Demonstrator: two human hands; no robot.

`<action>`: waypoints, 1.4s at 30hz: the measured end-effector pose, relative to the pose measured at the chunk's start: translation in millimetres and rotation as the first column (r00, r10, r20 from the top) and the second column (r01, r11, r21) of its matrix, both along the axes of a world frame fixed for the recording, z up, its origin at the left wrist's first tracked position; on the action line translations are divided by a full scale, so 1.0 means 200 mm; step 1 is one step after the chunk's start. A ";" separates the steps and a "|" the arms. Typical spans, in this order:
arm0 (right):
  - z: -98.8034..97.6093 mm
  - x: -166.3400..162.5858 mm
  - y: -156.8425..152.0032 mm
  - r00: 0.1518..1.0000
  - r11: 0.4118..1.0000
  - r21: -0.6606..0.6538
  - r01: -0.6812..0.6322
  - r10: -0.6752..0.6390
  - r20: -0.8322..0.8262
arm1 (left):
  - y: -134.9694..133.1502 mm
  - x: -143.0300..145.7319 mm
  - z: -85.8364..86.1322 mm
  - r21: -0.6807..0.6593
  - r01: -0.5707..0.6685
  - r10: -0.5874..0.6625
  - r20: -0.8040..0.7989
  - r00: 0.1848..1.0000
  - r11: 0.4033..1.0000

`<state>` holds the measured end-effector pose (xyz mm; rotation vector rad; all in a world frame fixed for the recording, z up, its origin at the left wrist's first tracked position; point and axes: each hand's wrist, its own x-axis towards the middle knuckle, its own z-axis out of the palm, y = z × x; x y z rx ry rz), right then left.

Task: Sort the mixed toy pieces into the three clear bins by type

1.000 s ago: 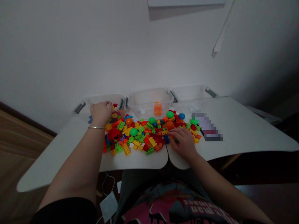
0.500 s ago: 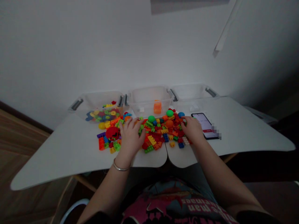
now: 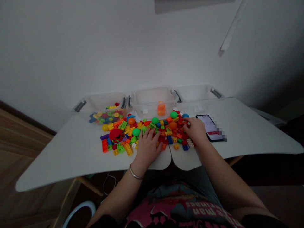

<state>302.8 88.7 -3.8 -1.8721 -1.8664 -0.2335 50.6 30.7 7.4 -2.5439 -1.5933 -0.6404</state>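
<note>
The left hand (image 3: 148, 146) (thin silver bangle (image 3: 135, 173) at its wrist) lies palm down, fingers apart, over a heap of small multicoloured plastic bricks (image 3: 169, 139) on the white tabletop (image 3: 71, 155). The right hand (image 3: 196, 130) curls over the heap's right end, beside a black-edged phone (image 3: 209, 125); whether it grips anything, I cannot tell. Three clear plastic bins (image 3: 147, 103) stand behind.

Left hand (image 3: 147, 148): fingers spread over the toy bricks (image 3: 128, 149), silver bracelet (image 3: 136, 173) at the wrist.
Right hand (image 3: 196, 130): fingers bent at the bricks' right side, beside a smartphone (image 3: 211, 126).
Left clear bin (image 3: 102, 98): holds small multicoloured pieces (image 3: 106, 117).
Middle clear bin (image 3: 148, 95): an orange block (image 3: 161, 109) inside.
Round pieces (image 3: 136, 132): green, orange, among the bricks.
</note>
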 end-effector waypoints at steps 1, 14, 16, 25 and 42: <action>0.00 0.00 0.00 1.000 1.000 0.009 -0.012 0.012 0.010 | 0.00 0.00 0.00 0.005 0.002 -0.002 0.003 1.000 1.000; -0.02 0.00 -0.01 0.998 0.998 0.050 -0.048 0.050 -0.028 | 0.02 0.00 -0.01 0.011 0.021 -0.022 0.051 0.998 1.000; -0.02 0.00 -0.01 0.999 0.998 0.033 -0.047 0.048 -0.025 | 0.02 0.00 -0.02 0.014 0.019 -0.020 0.054 0.998 1.000; 0.11 -0.08 -0.09 0.937 0.941 0.274 -0.198 0.264 -0.228 | 0.00 -0.01 0.03 0.036 -0.010 0.004 0.144 0.990 0.999; 0.08 -0.41 -0.29 0.792 0.734 0.450 -0.509 0.604 -0.088 | 0.02 0.06 0.12 -0.350 0.376 0.086 0.820 0.566 0.858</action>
